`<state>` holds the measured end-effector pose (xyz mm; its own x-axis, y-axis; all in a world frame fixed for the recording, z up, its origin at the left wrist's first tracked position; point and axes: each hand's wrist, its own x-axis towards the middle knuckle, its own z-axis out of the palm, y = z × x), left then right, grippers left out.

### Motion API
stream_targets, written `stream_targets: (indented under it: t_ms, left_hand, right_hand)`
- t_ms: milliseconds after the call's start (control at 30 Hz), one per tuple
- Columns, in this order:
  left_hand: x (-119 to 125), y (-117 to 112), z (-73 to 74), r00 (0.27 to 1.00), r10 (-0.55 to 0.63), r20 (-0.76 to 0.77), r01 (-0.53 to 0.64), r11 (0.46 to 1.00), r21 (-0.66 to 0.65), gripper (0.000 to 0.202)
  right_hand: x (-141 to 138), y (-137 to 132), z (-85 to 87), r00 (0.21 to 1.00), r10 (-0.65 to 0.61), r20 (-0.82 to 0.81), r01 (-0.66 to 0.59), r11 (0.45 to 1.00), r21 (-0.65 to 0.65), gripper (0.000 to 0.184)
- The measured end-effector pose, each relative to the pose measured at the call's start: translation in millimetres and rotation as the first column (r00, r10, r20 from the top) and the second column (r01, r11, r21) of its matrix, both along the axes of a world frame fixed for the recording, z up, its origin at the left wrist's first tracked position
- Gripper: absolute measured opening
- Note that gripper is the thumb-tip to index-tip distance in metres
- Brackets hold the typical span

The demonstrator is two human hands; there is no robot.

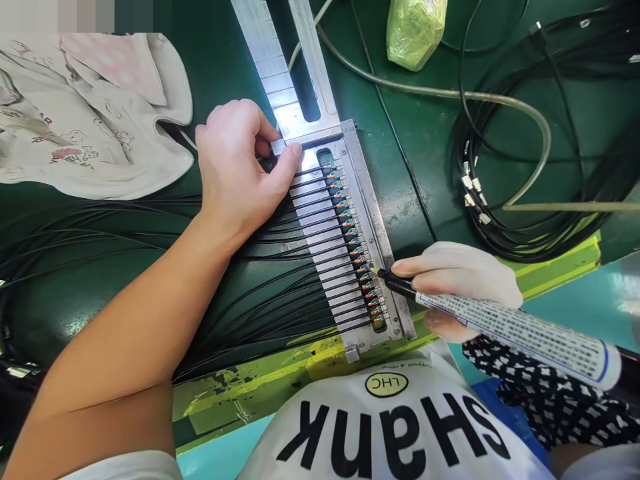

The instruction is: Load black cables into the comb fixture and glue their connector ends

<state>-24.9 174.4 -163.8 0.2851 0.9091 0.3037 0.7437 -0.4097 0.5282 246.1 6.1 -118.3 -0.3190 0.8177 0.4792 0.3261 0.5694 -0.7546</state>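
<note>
My left hand is closed on the upper left edge of a metal cable fixture, thumb on its top face and the other fingers bent at its side. Thin black cables lie side by side across the fixture, with small connectors and bared coloured wires lined up in its slot. A white marker pen with printed text is held in my right hand, which looks covered in a thin white glove. Its pale tip points at the lower connectors; whether it touches them I cannot tell.
A hinged metal frame extends from the fixture's far end. White printed cloth lies at the left. Coiled black cables, a grey hose and a green wrapped bundle lie right. The yellow-green table edge runs in front.
</note>
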Motion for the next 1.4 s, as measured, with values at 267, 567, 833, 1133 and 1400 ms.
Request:
stream_targets:
  t_ms: [267, 567, 833, 1133, 1400]
  left_hand:
    - [0, -1, 0.8, 1.000, 0.006, -0.005, -0.006, 1.000, -0.003, 0.027]
    - [1, -1, 2.1, 1.000, 0.007, -0.012, -0.007, 1.000, 0.009, 0.028]
    - [0, -1, 2.5, 0.999, 0.017, -0.044, -0.016, 1.000, 0.025, 0.024]
    - [1, -2, 3.4, 1.000, 0.019, -0.015, -0.020, 1.000, -0.024, 0.026]
    - [0, -2, 3.6, 0.999, 0.000, -0.033, 0.001, 1.000, 0.015, 0.026]
  right_hand:
    - [0, 1, 1.5, 1.000, 0.010, -0.003, -0.010, 1.000, 0.001, 0.020]
    - [4, -1, 5.7, 0.999, 0.026, 0.035, -0.026, 1.000, -0.017, 0.022]
    - [2, -1, 11.0, 0.998, 0.028, 0.054, -0.024, 0.997, -0.068, 0.016]
    - [0, 2, 5.3, 1.000, 0.001, 0.022, -0.001, 1.000, -0.017, 0.023]
    - [3, 1, 3.6, 0.999, 0.021, 0.039, -0.020, 0.999, -0.033, 0.017]
